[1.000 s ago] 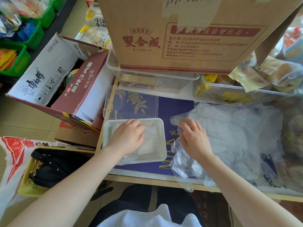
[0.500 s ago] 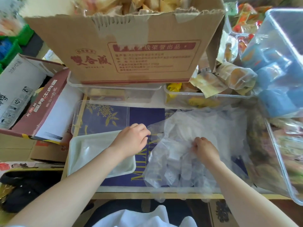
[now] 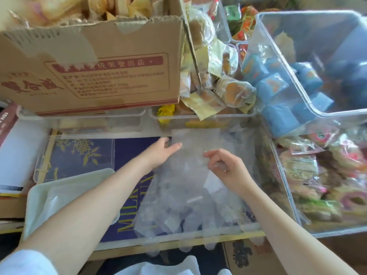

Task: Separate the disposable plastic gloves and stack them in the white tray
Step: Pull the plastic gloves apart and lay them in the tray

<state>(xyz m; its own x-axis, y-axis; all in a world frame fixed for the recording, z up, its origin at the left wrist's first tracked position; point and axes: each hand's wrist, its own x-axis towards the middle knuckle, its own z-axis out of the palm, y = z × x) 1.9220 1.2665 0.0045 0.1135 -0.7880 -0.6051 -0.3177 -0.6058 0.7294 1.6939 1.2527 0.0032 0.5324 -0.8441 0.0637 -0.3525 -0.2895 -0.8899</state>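
A torn cardboard box [image 3: 93, 66] with red print stood across the far edge of the bench [image 3: 129, 155], heaped with wrapped snacks, and rested on two shallow clear bins [image 3: 198, 119]. To its right a large clear tub [image 3: 309, 62] leaned in, holding blue packets [image 3: 274, 86]. Another clear bin [image 3: 288, 195] along the right edge was packed with colourful bagged pastries. These crowded the working space from the back and the right.

The white tray [image 3: 35, 197] sat at the near left corner of the bench, partly hidden by the left forearm; some filmy plastic lay in it, too unclear to count.

The pile of disposable gloves [image 3: 188, 205] lay in the middle of the bench, spreading to the near edge, where several glove fingers hung over. They were thin, translucent and crumpled, layered so that single gloves could hardly be told apart.

The left hand [image 3: 162, 151] pinched the far left edge of the top sheet between thumb and fingers. The right hand [image 3: 226, 165] pinched the same sheet just beside it, fingers curled round the film.
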